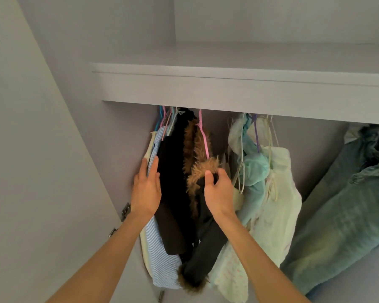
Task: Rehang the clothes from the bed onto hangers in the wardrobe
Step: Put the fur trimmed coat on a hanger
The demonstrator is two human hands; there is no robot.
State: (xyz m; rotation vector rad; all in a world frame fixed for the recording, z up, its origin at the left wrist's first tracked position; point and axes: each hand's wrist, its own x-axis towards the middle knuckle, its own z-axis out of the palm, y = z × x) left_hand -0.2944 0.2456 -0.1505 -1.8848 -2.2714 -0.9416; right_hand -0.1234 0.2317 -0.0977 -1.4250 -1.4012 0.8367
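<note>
The right hand (218, 189) pinched the fur-trimmed jacket (200, 171) on its pink hanger (204, 134); the flat-fingered left hand (146, 191) parted neighbours, apparently settling it; next fetch another garment.

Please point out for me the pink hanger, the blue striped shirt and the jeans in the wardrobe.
pink hanger (204, 136): head view, on its sloping arm above the fur trim.
blue striped shirt (160, 256): head view, on its lower body below the left forearm.
jeans (341, 215): head view, on the middle of the hanging leg.
</note>
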